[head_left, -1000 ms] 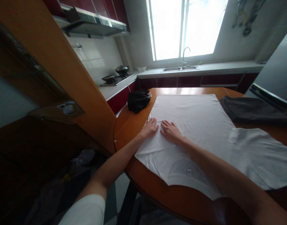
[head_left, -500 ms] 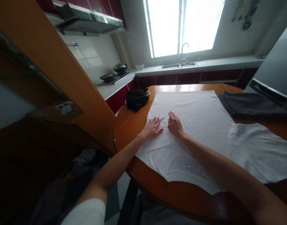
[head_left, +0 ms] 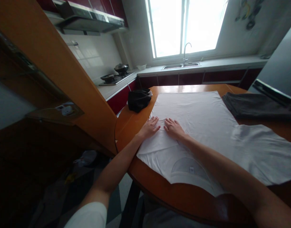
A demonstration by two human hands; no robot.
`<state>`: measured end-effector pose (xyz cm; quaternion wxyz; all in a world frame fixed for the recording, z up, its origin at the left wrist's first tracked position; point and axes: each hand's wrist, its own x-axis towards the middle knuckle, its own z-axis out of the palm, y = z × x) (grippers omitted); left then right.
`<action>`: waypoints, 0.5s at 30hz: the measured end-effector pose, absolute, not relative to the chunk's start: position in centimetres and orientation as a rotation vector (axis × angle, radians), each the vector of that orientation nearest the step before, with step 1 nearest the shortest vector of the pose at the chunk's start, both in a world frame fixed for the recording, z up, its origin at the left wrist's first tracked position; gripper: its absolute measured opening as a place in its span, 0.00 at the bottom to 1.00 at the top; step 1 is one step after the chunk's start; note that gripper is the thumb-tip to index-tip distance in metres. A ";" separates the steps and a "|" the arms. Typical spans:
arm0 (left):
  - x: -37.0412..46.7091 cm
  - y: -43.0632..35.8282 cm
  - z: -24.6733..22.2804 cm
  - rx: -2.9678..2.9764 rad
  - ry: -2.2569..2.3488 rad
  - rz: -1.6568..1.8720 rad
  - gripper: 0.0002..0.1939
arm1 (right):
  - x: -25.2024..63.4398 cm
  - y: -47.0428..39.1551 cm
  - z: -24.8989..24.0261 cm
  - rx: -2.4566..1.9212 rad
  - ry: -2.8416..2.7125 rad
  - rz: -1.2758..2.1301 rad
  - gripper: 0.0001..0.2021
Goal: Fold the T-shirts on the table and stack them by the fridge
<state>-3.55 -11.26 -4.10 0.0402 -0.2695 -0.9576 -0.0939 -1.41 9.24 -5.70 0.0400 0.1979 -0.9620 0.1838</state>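
Note:
A white T-shirt (head_left: 202, 117) lies spread on the wooden table (head_left: 126, 126), its neckline towards me and its hem at the far side. My left hand (head_left: 150, 127) rests flat near the shirt's left edge, fingers spread. Just right of it, my right hand (head_left: 173, 128) lies palm down on the fabric with its fingers extended. Small wrinkles show in the cloth between the two hands. Neither hand holds anything.
A black item (head_left: 139, 100) sits at the table's far left. Dark folded cloth (head_left: 257, 106) lies at the right. Behind are a sink (head_left: 181, 66) and a stove (head_left: 115, 79). An orange wooden panel (head_left: 88, 95) stands at the left.
My left hand has shifted slightly left and away from me. My right hand has moved a little left and turned from its edge to palm down.

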 end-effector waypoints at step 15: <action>-3.4 -11.0 -4.6 -0.826 -2.913 -0.233 0.30 | -1.0 9.3 -5.3 0.591 -2.936 0.601 0.27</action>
